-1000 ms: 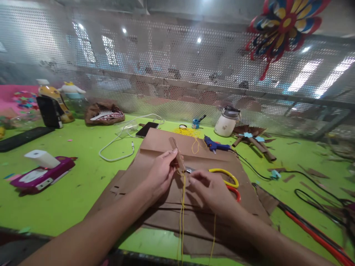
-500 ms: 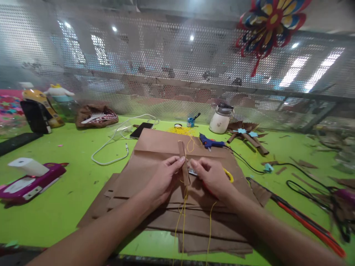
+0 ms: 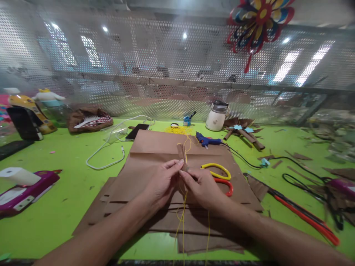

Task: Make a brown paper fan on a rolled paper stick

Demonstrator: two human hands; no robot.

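Between thumb and fingers, my left hand [image 3: 168, 179] pinches a narrow brown cardboard strip [image 3: 181, 152], which stands nearly upright. My right hand [image 3: 201, 186] is closed on the lower part of the same strip, its thumb almost touching my left thumb. Yellow string [image 3: 183, 216] runs along the strip and dangles below my hands toward the table edge. Scissors with one yellow and one red handle [image 3: 222, 175] lie beside my right hand, their blades hidden behind it. Beneath both hands is a stack of brown cardboard sheets [image 3: 149, 162].
A blue glue gun [image 3: 208, 140] lies at the stack's back right, its black cord trailing right. A white jar [image 3: 217, 117] and rolled cardboard pieces [image 3: 246, 136] stand behind. A red-black cutter-like tool [image 3: 305, 212] lies right; a phone [image 3: 138, 132] and white cable [image 3: 91, 162] lie left.
My right hand has shifted left and closed on the strip beside my left thumb. More of the scissor handles shows. The whole view has moved slightly.
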